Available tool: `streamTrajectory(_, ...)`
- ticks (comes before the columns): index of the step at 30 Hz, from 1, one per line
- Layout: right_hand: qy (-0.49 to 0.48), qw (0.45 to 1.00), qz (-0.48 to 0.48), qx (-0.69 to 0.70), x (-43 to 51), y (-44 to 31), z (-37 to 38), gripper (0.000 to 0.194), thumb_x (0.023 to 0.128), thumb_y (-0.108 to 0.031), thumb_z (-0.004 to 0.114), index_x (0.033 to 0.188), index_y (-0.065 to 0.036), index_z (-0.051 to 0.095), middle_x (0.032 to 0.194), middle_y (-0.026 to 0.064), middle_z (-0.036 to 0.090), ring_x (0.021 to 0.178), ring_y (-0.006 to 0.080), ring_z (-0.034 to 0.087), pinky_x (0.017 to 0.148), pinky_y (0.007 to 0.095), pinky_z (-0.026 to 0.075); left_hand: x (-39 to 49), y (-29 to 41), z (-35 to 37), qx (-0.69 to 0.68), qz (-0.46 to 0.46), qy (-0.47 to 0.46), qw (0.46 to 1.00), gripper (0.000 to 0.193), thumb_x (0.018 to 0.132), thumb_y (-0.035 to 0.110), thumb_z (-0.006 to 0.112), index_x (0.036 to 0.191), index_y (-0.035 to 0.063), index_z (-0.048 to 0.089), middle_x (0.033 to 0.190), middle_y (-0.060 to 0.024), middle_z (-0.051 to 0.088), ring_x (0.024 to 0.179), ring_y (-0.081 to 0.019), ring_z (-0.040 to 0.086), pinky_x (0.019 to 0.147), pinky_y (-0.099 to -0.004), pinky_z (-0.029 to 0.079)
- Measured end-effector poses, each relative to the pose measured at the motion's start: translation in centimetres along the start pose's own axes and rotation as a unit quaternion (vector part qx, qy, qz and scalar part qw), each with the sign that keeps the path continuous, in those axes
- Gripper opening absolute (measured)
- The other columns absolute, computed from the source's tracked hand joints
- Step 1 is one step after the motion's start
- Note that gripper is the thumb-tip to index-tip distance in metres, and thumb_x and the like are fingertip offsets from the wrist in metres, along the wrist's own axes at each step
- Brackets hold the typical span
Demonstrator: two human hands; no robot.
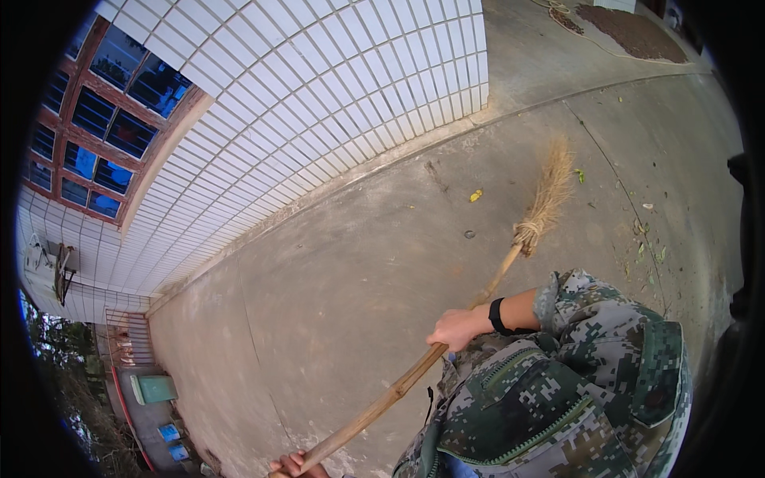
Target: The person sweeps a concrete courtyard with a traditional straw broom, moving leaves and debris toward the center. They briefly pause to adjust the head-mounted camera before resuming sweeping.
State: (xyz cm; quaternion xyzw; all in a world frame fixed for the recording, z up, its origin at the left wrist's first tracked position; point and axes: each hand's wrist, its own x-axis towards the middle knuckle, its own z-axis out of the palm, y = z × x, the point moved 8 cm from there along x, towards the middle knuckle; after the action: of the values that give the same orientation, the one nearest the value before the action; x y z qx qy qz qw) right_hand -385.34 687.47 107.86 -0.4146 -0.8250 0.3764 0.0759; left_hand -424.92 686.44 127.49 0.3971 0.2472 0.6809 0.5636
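A straw broom with a wooden handle (397, 388) runs diagonally across the view. Its bound bristle head (548, 185) points to the upper right over the concrete floor (334, 310). My right hand (459, 328), with a black band at the wrist, is closed around the middle of the handle. Lower down, at the bottom edge, my left hand (299, 465) grips the handle near its upper end and is partly cut off. Close to the bristles lie a yellow leaf (476, 195) and a green leaf (580, 175). My camouflage jacket (538, 394) fills the lower right.
A white-tiled wall (334, 77) with a barred window (113, 113) borders the floor. Scattered leaves and debris (642, 245) lie at right. A hose (597, 45) curves near a brown heap (633, 33). At far left are a green bin (156, 388) and a metal gate (128, 334).
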Motion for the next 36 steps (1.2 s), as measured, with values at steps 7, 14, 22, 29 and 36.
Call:
streamTrajectory(7, 0.121, 0.986, -0.110, -0.009, 9.4, 1.3, -2.3, 0.021, 0.071, -0.003, 0.063, 0.090, -0.009, 0.058, 0.078, 0.0118, 0.064, 0.083, 0.0356, 0.063, 0.068, 0.0491, 0.046, -8.4, 5.0, 16.9, 0.303, 0.224, -0.246, 0.893, 0.028, 0.087, 0.028, 0.069, 0.087, 0.0052, 0.053, 0.066, -0.0060, 0.055, 0.061, -0.0276, 0.060, 0.069, -0.0446, 0.053)
streamTrajectory(14, 0.145, 0.984, -0.103, 0.022, 10.8, 10.0, -1.1, 0.018, 0.072, -0.002, 0.064, 0.086, -0.011, 0.059, 0.081, 0.0107, 0.064, 0.087, 0.0351, 0.062, 0.071, 0.0480, 0.046, -5.7, -5.2, 23.0, 0.387, 0.090, -0.293, 0.870, 0.027, 0.084, 0.028, 0.072, 0.082, 0.0052, 0.058, 0.067, -0.0099, 0.062, 0.071, -0.0330, 0.066, 0.070, -0.0464, 0.055)
streamTrajectory(22, 0.058, 0.988, 0.143, 0.029, -10.1, 25.4, 0.5, 0.014, 0.075, -0.016, 0.061, 0.087, -0.014, 0.066, 0.082, 0.0128, 0.067, 0.082, 0.0383, 0.063, 0.068, 0.0505, 0.048, -0.2, -22.1, 21.8, 0.107, -0.096, -0.165, 0.976, 0.025, 0.085, 0.026, 0.071, 0.093, 0.0072, 0.056, 0.072, -0.0108, 0.062, 0.087, -0.0320, 0.065, 0.094, -0.0537, 0.047)
streamTrajectory(29, -0.127, 0.936, 0.327, 0.040, -26.8, 32.7, 2.3, 0.034, 0.077, -0.014, 0.059, 0.109, -0.020, 0.068, 0.087, 0.0132, 0.069, 0.082, 0.0368, 0.064, 0.070, 0.0481, 0.049, -0.1, -40.1, 18.6, -0.018, -0.313, -0.093, 0.945, 0.027, 0.086, 0.018, 0.066, 0.110, 0.0072, 0.060, 0.093, -0.0136, 0.065, 0.104, -0.0410, 0.060, 0.101, -0.0571, 0.039)
streamTrajectory(36, 0.154, 0.976, 0.137, 0.068, -22.6, 26.4, -5.3, 0.027, 0.068, -0.015, 0.064, 0.095, -0.010, 0.063, 0.079, 0.0168, 0.067, 0.081, 0.0405, 0.063, 0.067, 0.0533, 0.047, 6.7, -29.3, 23.9, 0.058, -0.084, -0.053, 0.993, 0.021, 0.086, 0.032, 0.066, 0.088, 0.0156, 0.053, 0.063, -0.0023, 0.052, 0.067, -0.0252, 0.058, 0.075, -0.0464, 0.052)
